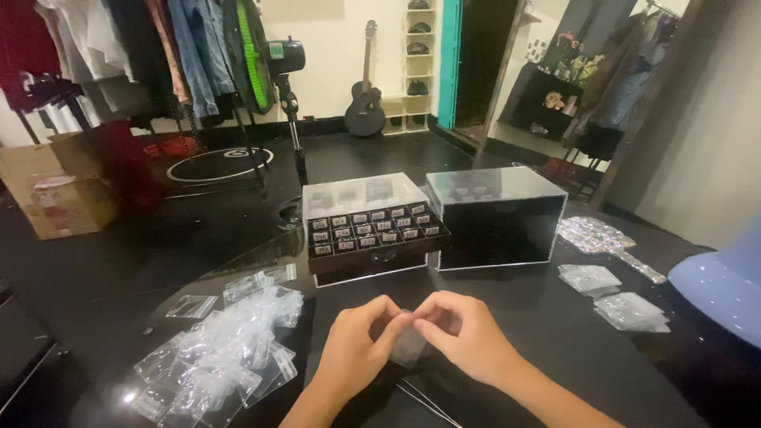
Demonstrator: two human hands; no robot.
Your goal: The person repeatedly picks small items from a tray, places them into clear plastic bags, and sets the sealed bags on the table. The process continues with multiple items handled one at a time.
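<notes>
Both the left hand (357,345) and the right hand (464,337) pinch one small clear bag (409,345) between their fingertips above the dark table (555,333), its handling seemingly underway, while a heap of bags (218,353) lies untouched at left and the open drawer box (372,234) of small compartments waits beyond.

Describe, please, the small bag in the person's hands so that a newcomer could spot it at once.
On the black table, in front of the drawer box, the left hand and right hand meet. Between them hangs a small clear bag, the only one lifted off the loose pile.
</notes>
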